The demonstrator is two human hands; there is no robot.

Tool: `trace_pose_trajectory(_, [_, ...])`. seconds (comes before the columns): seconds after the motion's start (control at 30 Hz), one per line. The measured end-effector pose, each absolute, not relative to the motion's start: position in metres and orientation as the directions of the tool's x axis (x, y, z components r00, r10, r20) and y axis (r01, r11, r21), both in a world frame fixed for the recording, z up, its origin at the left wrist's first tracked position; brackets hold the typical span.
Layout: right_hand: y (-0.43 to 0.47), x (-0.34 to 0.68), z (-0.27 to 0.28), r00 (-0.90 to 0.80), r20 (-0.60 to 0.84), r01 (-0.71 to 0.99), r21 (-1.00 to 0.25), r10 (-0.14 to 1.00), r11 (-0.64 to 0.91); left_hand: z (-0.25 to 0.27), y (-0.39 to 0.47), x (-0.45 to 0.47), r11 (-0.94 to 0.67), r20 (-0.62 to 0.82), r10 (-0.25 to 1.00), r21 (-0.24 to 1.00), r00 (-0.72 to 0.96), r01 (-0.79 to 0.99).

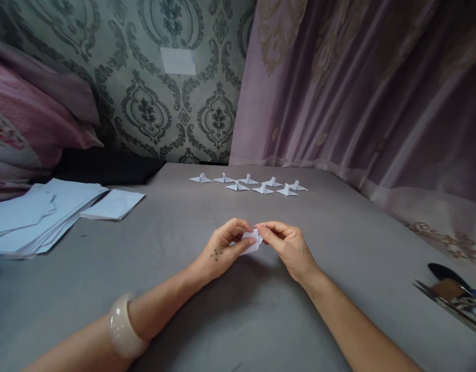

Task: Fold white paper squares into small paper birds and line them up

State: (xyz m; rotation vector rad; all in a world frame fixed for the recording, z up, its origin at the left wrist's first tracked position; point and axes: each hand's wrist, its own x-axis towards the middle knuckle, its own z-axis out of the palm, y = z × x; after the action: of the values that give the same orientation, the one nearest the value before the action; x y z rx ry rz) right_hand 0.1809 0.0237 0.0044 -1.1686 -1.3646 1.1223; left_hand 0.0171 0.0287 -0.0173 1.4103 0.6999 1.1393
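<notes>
A small piece of folded white paper [250,248] is held between my two hands, just above the grey surface. My left hand [227,243] pinches it from the left, with the thumb lying across its face. At the upper right corner my right hand [288,247] grips it between thumb and fingertips. Fingers cover part of the paper, so its full shape is hidden. Farther back, several folded white paper figures with pointed wings [237,186] stand in two loose rows.
On the left lie a stack of white paper sheets [40,212] and a smaller pile of cut paper [114,204]. A black flat item [110,165] is behind them. Scissors and other tools [450,292] sit at the right edge. A purple curtain [338,93] borders the right side.
</notes>
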Motion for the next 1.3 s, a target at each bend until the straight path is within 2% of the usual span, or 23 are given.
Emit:
trace_pose_trajectory(0.27, [0.021, 0.176, -0.002, -0.015, 0.256, 0.207, -0.945, 0.967, 0.253, -0.018, 0.029, 0.016, -0.111, 0.153, 0.924, 0.984, 0.349, -0.138])
trace_pose_trajectory(0.4, [0.02, 0.175, -0.002, 0.043, 0.132, 0.164, -0.979, 0.99, 0.123, -0.017, 0.029, 0.016, -0.049, 0.11, 0.933, 0.982, 0.342, -0.182])
trace_pose_trajectory(0.5, [0.02, 0.174, 0.001, -0.039, 0.056, 0.064, -0.996, 0.998, 0.058, -0.015, 0.03, 0.016, -0.014, 0.089, 0.944, 0.973, 0.319, -0.23])
trace_pose_trajectory(0.63, [0.02, 0.174, 0.004, -0.122, 0.033, -0.004, -0.999, 0.992, 0.033, -0.013, 0.03, 0.016, 0.026, 0.051, 0.949, 0.97, 0.31, -0.24])
trace_pose_trajectory(0.83, [0.02, 0.175, 0.002, -0.063, 0.04, 0.027, -0.999, 0.997, 0.042, -0.011, 0.029, 0.016, 0.106, -0.029, 0.933, 0.975, 0.357, -0.197])
trace_pose_trajectory(0.9, [0.021, 0.177, 0.0, -0.074, -0.024, 0.04, -0.999, 0.997, -0.021, -0.012, 0.03, 0.015, 0.13, -0.075, 0.939, 0.981, 0.336, -0.143])
trace_pose_trajectory(1.07, [0.024, 0.18, -0.005, -0.154, -0.247, 0.06, -0.969, 0.957, -0.24, -0.015, 0.034, 0.013, 0.17, -0.154, 0.975, 0.981, 0.159, -0.091])
trace_pose_trajectory(1.3, [0.027, 0.181, -0.011, -0.132, -0.248, 0.109, -0.966, 0.96, -0.235, -0.019, 0.035, 0.012, 0.219, -0.215, 0.959, 0.976, 0.187, -0.002])
